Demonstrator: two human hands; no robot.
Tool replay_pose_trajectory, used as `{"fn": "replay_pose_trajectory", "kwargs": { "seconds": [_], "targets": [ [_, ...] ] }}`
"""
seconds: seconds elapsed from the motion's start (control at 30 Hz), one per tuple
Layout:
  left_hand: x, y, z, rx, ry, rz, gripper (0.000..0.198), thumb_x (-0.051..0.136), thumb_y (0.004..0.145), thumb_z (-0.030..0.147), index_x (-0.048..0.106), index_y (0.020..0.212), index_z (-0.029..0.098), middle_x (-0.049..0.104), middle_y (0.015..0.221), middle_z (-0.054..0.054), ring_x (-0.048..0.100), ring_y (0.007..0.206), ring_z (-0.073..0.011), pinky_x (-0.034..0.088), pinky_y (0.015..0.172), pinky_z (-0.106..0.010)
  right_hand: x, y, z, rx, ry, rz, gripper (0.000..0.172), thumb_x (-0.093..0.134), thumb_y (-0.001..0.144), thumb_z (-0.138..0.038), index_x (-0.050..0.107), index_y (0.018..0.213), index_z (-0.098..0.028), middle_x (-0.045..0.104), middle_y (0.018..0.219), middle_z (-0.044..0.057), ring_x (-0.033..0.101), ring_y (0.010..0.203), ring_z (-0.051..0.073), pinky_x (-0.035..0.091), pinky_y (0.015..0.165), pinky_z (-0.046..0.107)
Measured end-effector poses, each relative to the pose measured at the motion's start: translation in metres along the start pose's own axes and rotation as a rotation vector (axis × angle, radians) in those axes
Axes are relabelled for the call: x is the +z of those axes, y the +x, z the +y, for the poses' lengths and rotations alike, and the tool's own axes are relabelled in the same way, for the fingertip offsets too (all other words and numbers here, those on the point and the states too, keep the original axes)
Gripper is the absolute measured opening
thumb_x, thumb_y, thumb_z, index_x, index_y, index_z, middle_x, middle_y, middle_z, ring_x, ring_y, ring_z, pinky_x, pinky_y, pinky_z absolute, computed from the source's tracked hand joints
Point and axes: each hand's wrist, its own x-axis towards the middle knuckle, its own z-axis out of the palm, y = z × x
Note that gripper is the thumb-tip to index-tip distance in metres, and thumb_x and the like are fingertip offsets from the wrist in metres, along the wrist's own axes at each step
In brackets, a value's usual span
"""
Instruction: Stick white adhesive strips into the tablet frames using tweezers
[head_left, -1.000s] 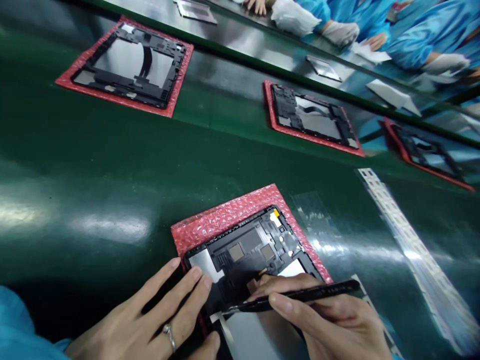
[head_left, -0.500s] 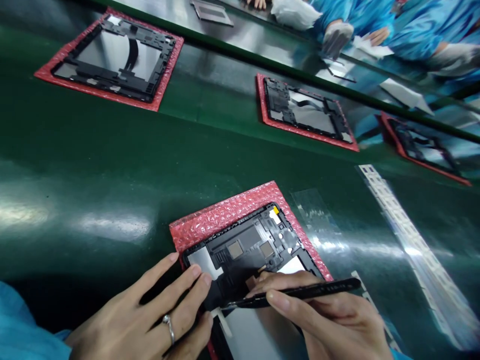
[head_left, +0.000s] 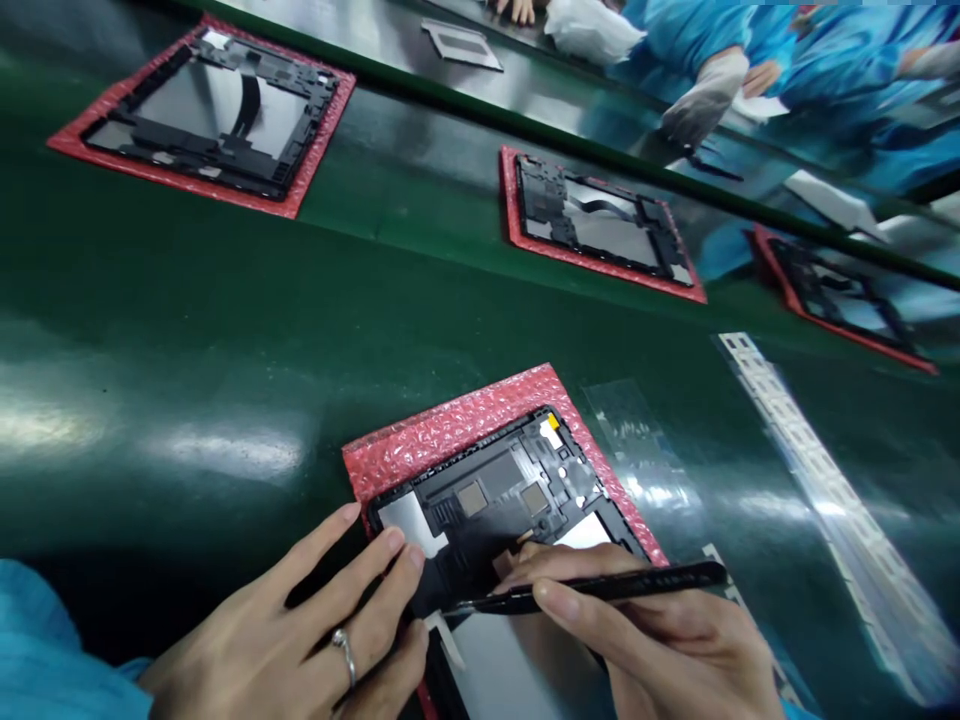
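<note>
In front of me a black tablet frame with silver panels lies on a pink bubble-wrap sheet. My left hand, a ring on one finger, rests with fingers spread over the frame's left edge. Black tweezers are pinched in my right hand, which lies over the frame's right part. The tweezers' tip touches or sits just at the top end of a small white strip beside the large silver panel. My right hand hides part of the frame.
Further tablet frames on pink wrap lie at far left, far middle and far right. Long strips of white stickers and a clear film are at right. Co-workers' blue sleeves and a gloved hand are beyond.
The frames on pink wrap along the back have shifted slightly left in view. A co-worker's gloved hand has moved. My hands and the tweezers have hardly moved.
</note>
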Motion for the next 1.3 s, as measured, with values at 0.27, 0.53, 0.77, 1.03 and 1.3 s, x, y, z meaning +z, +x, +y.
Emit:
{"fn": "replay_pose_trajectory", "kwargs": {
  "seconds": [0.27, 0.53, 0.77, 1.03, 1.3],
  "targets": [
    [-0.003, 0.006, -0.003, 0.107, 0.082, -0.104, 0.042, 0.049, 0.077, 0.037, 0.047, 0.114, 0.018, 0.052, 0.116, -0.006, 0.041, 0.110, -0.0240, 0.010, 0.102, -0.048, -0.002, -0.001, 0.002, -0.039, -0.059, 0.046, 0.013, 0.066, 0.065, -0.014, 0.071, 0.071, -0.025, 0.071, 0.072, -0.001, 0.065, 0.069, 0.014, 0.051, 0.066, 0.016],
    [0.002, 0.007, 0.004, 0.087, 0.105, -0.072, 0.054, 0.051, 0.071, 0.052, 0.047, 0.115, 0.020, 0.055, 0.110, -0.010, 0.045, 0.106, -0.0290, 0.018, 0.098, -0.051, -0.015, -0.004, -0.002, 0.062, 0.003, 0.097, 0.005, 0.067, 0.064, -0.021, 0.071, 0.065, -0.024, 0.070, 0.068, 0.002, 0.065, 0.067, 0.019, 0.053, 0.067, 0.025],
    [-0.001, 0.015, 0.000, -0.059, -0.003, 0.011, 0.035, 0.033, 0.084, 0.042, 0.058, 0.097, 0.023, 0.062, 0.100, -0.001, 0.053, 0.097, -0.0179, 0.022, 0.100, -0.037, -0.008, -0.007, 0.002, 0.072, 0.057, -0.035, 0.015, 0.062, 0.068, -0.012, 0.071, 0.073, -0.024, 0.070, 0.075, 0.002, 0.064, 0.077, 0.020, 0.051, 0.073, 0.026],
    [-0.007, 0.019, 0.001, -0.103, -0.027, 0.048, 0.026, 0.038, 0.083, 0.035, 0.060, 0.088, 0.020, 0.064, 0.094, 0.001, 0.053, 0.097, -0.0137, 0.022, 0.101, -0.030, -0.006, -0.008, 0.005, 0.041, 0.056, -0.043, 0.016, 0.063, 0.068, -0.011, 0.070, 0.071, -0.025, 0.070, 0.073, 0.000, 0.065, 0.075, 0.019, 0.051, 0.073, 0.026],
    [-0.005, 0.018, 0.002, -0.101, -0.021, 0.030, 0.026, 0.040, 0.082, 0.035, 0.060, 0.089, 0.020, 0.064, 0.096, 0.001, 0.052, 0.098, -0.0148, 0.021, 0.101, -0.032, -0.003, -0.006, 0.002, 0.011, 0.060, -0.059, 0.020, 0.062, 0.067, -0.010, 0.070, 0.073, -0.027, 0.071, 0.074, -0.001, 0.065, 0.074, 0.018, 0.052, 0.073, 0.027]
  ]
}}
